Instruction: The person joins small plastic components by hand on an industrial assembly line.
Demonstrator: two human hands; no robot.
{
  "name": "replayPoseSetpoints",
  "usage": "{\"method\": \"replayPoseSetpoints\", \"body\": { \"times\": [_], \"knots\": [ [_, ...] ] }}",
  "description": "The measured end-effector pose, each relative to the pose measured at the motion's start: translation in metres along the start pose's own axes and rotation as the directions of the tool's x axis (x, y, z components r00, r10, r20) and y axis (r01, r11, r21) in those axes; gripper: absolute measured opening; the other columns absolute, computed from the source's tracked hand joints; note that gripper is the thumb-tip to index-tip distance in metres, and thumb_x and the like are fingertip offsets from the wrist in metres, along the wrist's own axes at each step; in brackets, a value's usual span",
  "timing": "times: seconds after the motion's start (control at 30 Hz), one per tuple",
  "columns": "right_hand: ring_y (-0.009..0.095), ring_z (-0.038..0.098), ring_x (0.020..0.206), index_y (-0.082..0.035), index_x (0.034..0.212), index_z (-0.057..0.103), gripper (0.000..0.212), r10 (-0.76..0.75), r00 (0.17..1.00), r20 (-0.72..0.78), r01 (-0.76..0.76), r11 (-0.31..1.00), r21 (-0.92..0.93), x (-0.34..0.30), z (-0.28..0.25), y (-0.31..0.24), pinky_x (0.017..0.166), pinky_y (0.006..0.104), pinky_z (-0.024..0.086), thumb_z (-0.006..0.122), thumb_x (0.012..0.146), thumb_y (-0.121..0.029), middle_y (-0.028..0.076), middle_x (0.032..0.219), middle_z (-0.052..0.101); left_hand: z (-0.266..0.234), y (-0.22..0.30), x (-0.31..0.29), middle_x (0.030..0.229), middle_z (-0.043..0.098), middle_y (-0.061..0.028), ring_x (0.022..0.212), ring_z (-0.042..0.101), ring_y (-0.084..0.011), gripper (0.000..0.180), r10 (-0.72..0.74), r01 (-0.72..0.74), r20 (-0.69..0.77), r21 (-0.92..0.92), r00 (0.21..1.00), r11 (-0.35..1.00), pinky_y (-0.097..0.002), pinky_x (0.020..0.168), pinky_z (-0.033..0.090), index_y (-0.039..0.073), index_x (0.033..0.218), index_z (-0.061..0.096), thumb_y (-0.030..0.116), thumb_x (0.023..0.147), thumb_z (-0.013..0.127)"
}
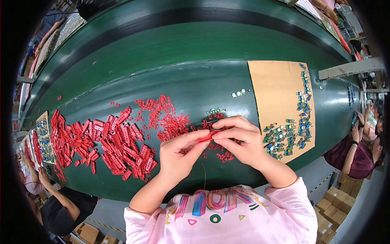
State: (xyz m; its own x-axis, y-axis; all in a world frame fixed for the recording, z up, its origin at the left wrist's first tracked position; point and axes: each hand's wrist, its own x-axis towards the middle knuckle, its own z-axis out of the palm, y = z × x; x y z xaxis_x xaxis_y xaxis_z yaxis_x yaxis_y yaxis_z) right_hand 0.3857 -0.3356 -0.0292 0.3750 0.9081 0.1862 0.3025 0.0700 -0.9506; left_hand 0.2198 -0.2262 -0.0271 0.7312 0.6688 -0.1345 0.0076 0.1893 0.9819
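Note:
Between my hands is a small red plastic part, its far side partly covered by fingers. The fingertips of my left hand pinch its left end. My right hand grips the right end with thumb and fingers. Just beyond them lies a green circuit board with small components. Left of my hands spreads a heap of tiny red plastic pieces. Farther left is a big pile of longer red plastic housings with holes. Several small red bits lie under my right hand.
A brown cardboard sheet on the right bears many small blue and green circuit boards. One white-and-blue part lies left of it on the green work surface. Other people work at both sides; a grey metal bar juts in at right.

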Motion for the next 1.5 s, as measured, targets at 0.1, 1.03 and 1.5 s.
{"method": "replayPoseSetpoints", "body": {
  "times": [0.1, 1.03, 1.5],
  "knots": [
    [0.02, 0.063, 0.09, -0.003, 0.091, 0.075, 0.017, -0.124, 0.992, 0.003, 0.123, 0.974, -0.19, 0.0, -0.001, 0.001, 0.075, 0.0278, 0.051, 0.078, 0.075, 0.001, 0.01, 0.111, 0.07, -0.001, 0.0, -0.001, 0.103, 0.074, -0.013, 0.089, 0.072, -0.0167, 0.033, 0.072, -0.078, 0.042, 0.139, 0.996, 0.987, -0.0219, 0.079, 0.056, -0.004, 0.116, 0.068, -0.012, 0.084, 0.066],
    [0.023, 0.062, 0.084, -0.008, 0.093, 0.067, 0.014, 0.144, 0.97, -0.198, -0.244, 0.65, -0.72, -0.04, -0.112, 0.03, 0.077, 0.0325, 0.051, 0.072, 0.08, -0.008, 0.004, 0.091, 0.065, 0.007, -0.005, 0.004, 0.097, 0.074, -0.0116, 0.08, 0.07, -0.0131, 0.032, -0.062, 0.061, 0.009, 0.081, 0.998, 0.995, -0.0208, 0.071, 0.055, -0.002, 0.114, 0.069, -0.011, 0.083, 0.068],
    [0.017, 0.06, 0.068, -0.004, 0.099, 0.071, 0.02, 0.096, 0.988, -0.118, -0.136, 0.909, -0.393, -0.018, -0.059, -0.011, 0.064, 0.0276, 0.049, 0.075, 0.079, -0.003, 0.006, 0.082, 0.066, 0.005, -0.007, 0.011, 0.096, 0.075, -0.0077, 0.08, 0.07, -0.0112, 0.032, -0.056, 0.056, -0.002, 0.071, 0.998, 0.996, -0.0197, 0.069, 0.054, -0.001, 0.114, 0.07, -0.01, 0.084, 0.067]
  ]
}}
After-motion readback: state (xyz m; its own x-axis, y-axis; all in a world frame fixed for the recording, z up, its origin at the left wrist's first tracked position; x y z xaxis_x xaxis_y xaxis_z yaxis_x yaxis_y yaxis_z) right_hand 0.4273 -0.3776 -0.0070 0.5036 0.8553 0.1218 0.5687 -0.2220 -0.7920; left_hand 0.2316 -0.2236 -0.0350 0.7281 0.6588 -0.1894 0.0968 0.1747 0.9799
